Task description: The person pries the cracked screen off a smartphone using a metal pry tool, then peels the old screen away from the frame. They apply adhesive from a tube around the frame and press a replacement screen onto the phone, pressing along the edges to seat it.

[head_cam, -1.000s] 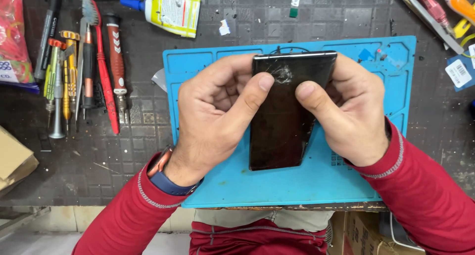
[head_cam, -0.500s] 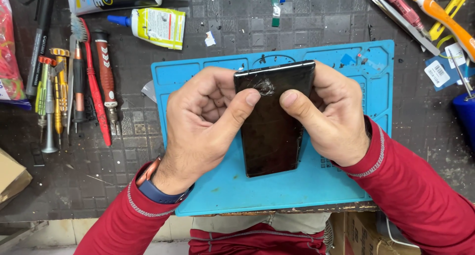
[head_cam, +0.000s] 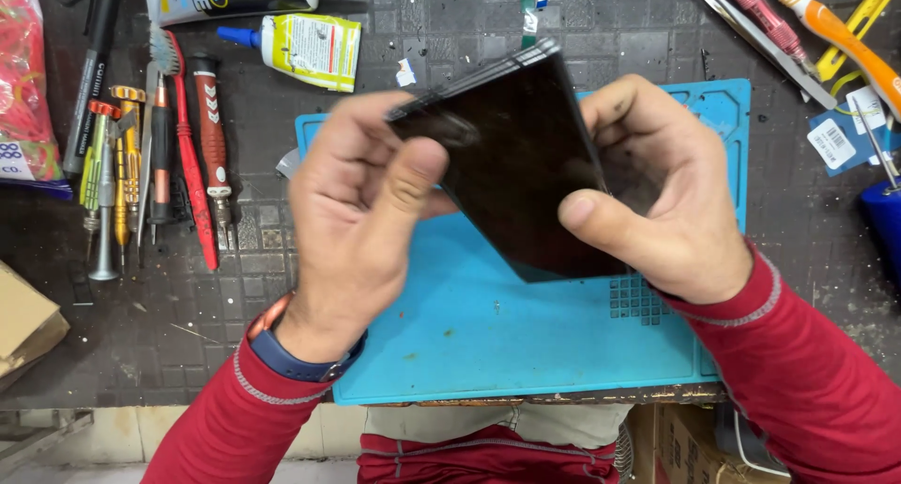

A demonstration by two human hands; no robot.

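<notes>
Half a second earlier the phone was held lower, close over the blue mat, nearly upright in the view with its long edges running up and down. Now it is raised nearer the camera and turned, its top end swung to the right and its long axis slanting. Its upper part is blurred with motion.

Both hands are closed on the phone. The left hand holds its left edge, fingers curled behind and the thumb pressed over the front near the upper left corner. The right hand grips the right edge, thumb lying across the lower front, the other fingers wrapped behind. The hands are apart, with the phone between them.

The phone is a flat, dark, glossy slab with a thin layered-looking top edge. It hangs in the air above the mat, not touching it. A smudge or rough patch shows near the left thumb, but it is too blurred to tell.

To the left of the mat lies a row of screwdrivers, and above them a glue bottle. Tweezers lie at the upper right.
</notes>
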